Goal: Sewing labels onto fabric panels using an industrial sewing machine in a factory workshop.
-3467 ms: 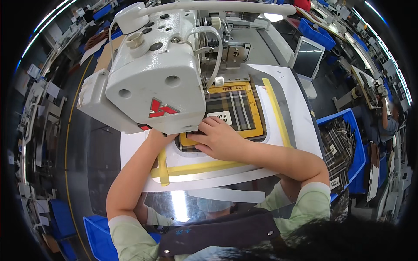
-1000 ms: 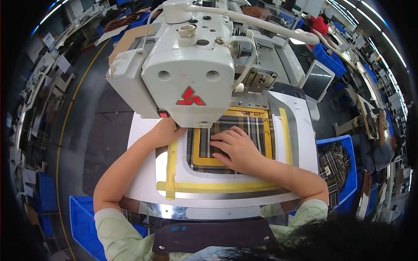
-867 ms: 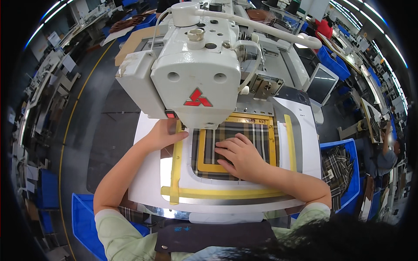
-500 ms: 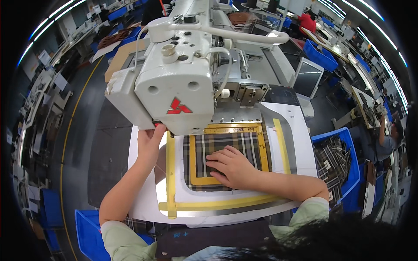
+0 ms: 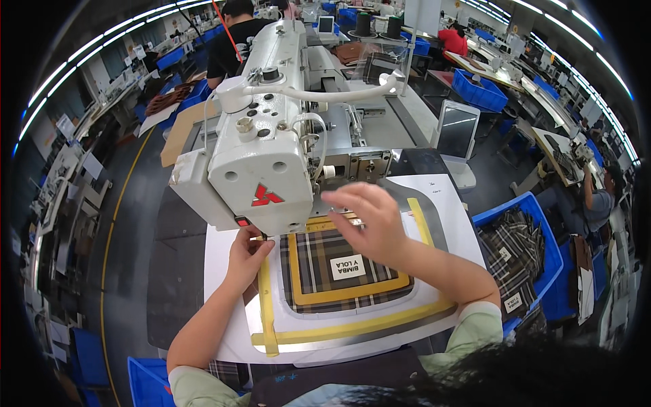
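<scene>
My left hand (image 5: 249, 258) is at the lower left corner of the white sewing machine head (image 5: 251, 183), just below a red button (image 5: 242, 222). Its thumb and fingers curl round a small dark part there, which I cannot make out. Above the work, close to the machine's needle side, my right hand (image 5: 371, 224) is raised with its fingers loosely bent and apart, holding nothing. Beneath it lies a plaid fabric panel (image 5: 319, 256) inside a yellow frame (image 5: 352, 292). A white label (image 5: 348, 267) with dark print sits on the panel.
Yellow tape strips (image 5: 359, 329) edge the white template sheet (image 5: 224, 271). On the right, a blue bin (image 5: 553, 264) holds plaid pieces; another blue bin (image 5: 146, 383) is at lower left. A tablet-like screen (image 5: 456, 132) stands behind. Other people work farther off.
My right hand has lifted off the plaid panel and moved up toward the machine, uncovering the white label. My left hand has dropped from the red button to just below it. The view has shifted.
</scene>
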Demonstrator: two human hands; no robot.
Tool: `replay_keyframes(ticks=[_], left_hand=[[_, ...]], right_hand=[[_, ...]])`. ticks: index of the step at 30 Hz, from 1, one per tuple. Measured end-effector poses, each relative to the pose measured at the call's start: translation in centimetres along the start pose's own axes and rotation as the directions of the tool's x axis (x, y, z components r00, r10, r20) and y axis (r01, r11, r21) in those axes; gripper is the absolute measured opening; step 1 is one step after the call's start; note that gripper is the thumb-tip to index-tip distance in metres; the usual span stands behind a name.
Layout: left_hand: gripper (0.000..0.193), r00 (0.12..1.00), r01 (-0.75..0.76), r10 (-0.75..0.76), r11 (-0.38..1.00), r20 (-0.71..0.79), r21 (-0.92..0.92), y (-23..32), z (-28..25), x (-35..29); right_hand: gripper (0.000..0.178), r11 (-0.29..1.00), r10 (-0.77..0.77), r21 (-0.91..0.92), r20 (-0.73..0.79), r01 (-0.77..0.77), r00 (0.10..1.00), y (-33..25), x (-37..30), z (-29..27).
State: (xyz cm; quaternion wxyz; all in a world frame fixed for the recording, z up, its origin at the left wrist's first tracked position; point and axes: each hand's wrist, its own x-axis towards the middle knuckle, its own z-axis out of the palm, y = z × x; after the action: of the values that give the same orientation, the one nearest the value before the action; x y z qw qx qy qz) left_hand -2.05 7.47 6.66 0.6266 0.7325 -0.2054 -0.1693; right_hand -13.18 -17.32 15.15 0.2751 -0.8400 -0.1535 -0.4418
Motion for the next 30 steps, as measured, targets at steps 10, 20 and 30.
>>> replay_keyframes(ticks=[10,20,30], left_hand=[[0.031,0.998,-0.056,0.056,0.998,0.024,0.027,-0.1,-0.3,-0.8],[0.017,0.948,-0.313,0.201,0.729,0.247,0.609,0.8,0.1,-2.9],[0.012,0.187,-0.899,0.803,-0.093,0.566,0.429,6.2,7.6,-7.2]], right_hand=[[0.02,0.913,-0.216,-0.382,-0.163,0.14,0.963,0.6,6.9,1.3],[0.012,0.887,-0.007,0.456,0.16,-0.067,0.987,-3.2,-1.3,-1.7],[0.022,0.699,-0.679,0.657,0.484,0.284,0.552,-10.4,-10.8,-3.1]])
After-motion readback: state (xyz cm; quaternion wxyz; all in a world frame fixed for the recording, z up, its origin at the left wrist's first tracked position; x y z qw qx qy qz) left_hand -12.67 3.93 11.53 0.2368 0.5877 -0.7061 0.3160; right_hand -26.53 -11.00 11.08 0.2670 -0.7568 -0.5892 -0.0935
